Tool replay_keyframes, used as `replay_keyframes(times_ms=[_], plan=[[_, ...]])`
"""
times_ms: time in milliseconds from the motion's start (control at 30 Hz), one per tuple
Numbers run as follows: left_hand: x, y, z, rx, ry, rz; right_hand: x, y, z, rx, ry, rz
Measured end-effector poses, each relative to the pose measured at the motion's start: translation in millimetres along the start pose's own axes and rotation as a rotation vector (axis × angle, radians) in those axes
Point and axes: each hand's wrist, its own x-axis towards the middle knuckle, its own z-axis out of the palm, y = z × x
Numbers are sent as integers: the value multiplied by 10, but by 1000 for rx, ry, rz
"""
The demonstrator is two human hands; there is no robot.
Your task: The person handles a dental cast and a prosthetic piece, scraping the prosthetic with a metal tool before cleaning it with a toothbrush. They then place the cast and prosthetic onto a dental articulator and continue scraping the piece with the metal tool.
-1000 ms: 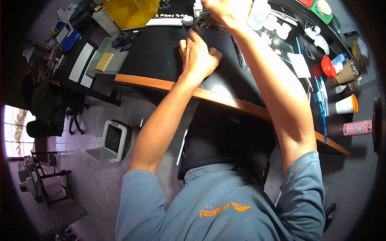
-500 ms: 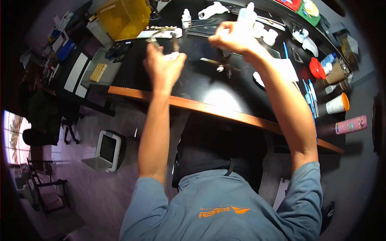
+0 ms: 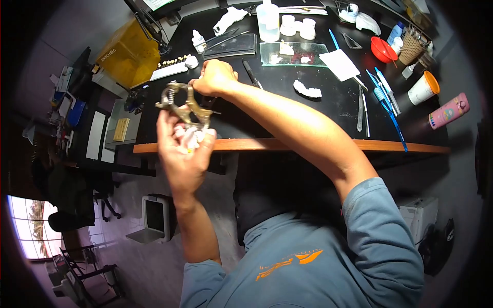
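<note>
My left hand (image 3: 185, 154) is closed around a brass-coloured dental articulator (image 3: 187, 105) with white plaster model pieces (image 3: 190, 136) on it, held up near the table's front edge. Just beyond, my right hand (image 3: 215, 78) has its fingers curled in beside the articulator's upper frame. What those fingers grip is hidden from this angle. To the right on the black table lies a white arch-shaped plaster piece (image 3: 307, 90). Behind it is a glass slab (image 3: 292, 54) with small white bits on it. A dark pen-like tool (image 3: 251, 75) lies near my right wrist.
A clear bottle (image 3: 268, 23) and white jars (image 3: 307, 30) stand at the back. A tooth shade guide (image 3: 172, 69) lies left. Right are a paper sheet (image 3: 341, 65), brushes (image 3: 387, 105), a red bowl (image 3: 383, 50), a cup (image 3: 424, 88) and a pink tin (image 3: 450, 111).
My left hand has brought the articulator closer to my body. My right hand has moved left, from near the bottle to beside the articulator. The camera view has shifted too.
</note>
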Motion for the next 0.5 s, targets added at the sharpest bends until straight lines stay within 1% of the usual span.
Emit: replay_keyframes(times_ms=[67, 133, 200, 233, 267, 300, 333, 400, 467, 500], plan=[[-103, -40, 189, -32, -63, 1, 151, 138, 34, 28, -42, -52], [-214, -42, 365, -93, -181, -35, 53, 106, -310, 143, -124, -84], [-292, -92, 580, -104, -244, -125, 140, 263, -545, 163, -7, -131], [-302, -224, 670, 40, -229, -81, 100, 322, -738, 172, 6, -112], [-271, -263, 758, 203, -242, 7, 33, 385, -960, 178, 17, -95], [-240, -302, 846, 365, -242, 96, -41, 515, -1145, 245, 12, -137], [-195, -319, 951, 468, -222, 145, -115, 632, -1341, 311, 10, -182], [-126, -460, 1161, 481, -159, 138, -594, 728, -1670, 416, 48, -210], [-49, -508, 1273, 533, -161, 143, -1075, 839, -1955, 460, 18, -237], [-23, -530, 1321, 553, -145, 136, -1260, 996, -2105, 457, -13, -277]])
